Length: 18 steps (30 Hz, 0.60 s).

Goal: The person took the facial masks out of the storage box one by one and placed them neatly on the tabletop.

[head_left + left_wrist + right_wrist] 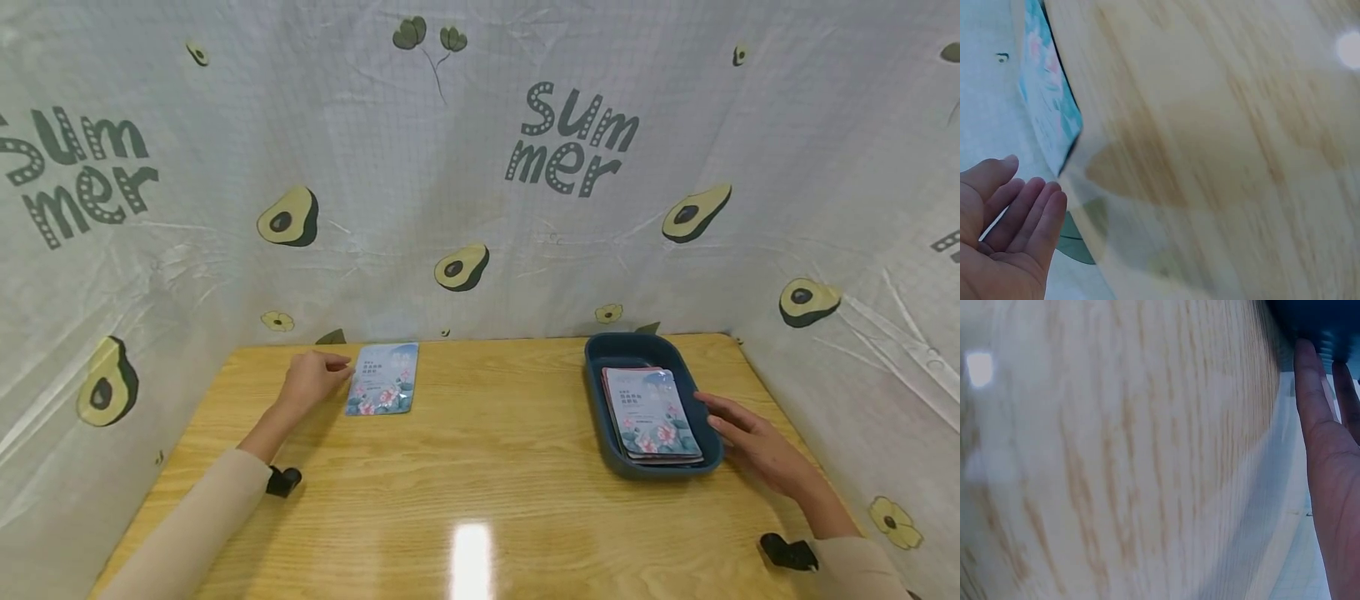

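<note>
A flat light-blue packet [382, 379] printed with pink lotus flowers and lettering lies at the table's far edge, left of centre. Just left of it is my left hand [313, 379], its fingertips close to the packet's edge. In the left wrist view that hand [1010, 231] has relaxed, slightly bent fingers and an empty palm. On the right stands a dark blue plastic basket [667, 472] holding a stack of similar packets [651, 412]. My right hand [765, 446] rests at the basket's right side; the right wrist view has its extended fingers [1313, 387] against the outer wall.
The glossy wooden table [480, 433] stretches between the packet and the basket, with a bright light reflection near the front. A white curtain [480, 167] printed with avocados and lettering hangs behind the far edge and along both sides.
</note>
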Motion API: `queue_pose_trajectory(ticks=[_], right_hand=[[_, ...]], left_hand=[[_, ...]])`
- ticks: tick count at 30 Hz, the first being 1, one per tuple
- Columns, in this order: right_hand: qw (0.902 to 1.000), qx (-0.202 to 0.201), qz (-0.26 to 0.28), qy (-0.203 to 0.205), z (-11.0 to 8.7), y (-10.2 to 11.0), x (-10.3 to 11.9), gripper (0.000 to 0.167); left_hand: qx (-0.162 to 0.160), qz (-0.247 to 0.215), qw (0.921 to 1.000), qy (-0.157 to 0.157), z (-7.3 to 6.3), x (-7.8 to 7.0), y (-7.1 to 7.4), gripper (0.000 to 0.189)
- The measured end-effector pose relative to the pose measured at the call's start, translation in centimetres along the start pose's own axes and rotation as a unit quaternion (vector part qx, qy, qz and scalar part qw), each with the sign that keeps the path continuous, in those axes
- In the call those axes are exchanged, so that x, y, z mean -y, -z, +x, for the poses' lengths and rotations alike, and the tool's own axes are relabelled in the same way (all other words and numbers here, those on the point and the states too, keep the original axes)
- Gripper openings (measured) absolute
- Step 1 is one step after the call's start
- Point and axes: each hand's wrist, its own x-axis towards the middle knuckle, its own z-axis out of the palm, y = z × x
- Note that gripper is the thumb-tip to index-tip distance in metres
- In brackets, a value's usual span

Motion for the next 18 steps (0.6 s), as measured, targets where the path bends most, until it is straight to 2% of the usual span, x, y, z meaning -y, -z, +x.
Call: queue_pose_trajectory(ticks=[5,10,18], right_hand=[[0.9999,-0.004,-0.002,-0.009,-0.1,-0.1,0.1,0.056],[0.9997,-0.007,-0.014,-0.017,0.0,-0.1,0.3,0.056],[0.9998,-0.008,-0.013,-0.013,-0.1,0.0,0.2,0.055]], left_hand=[[0.001,-0.028,0.9992,-0.029,0.0,-1.4,-0.4,0.026],[0.016,-0.071,0.9946,-0.073,0.1,-3.3,-1.4,0.026],[0.041,-0.126,0.9823,-0.132,0.0,-8.1,-3.1,0.032]])
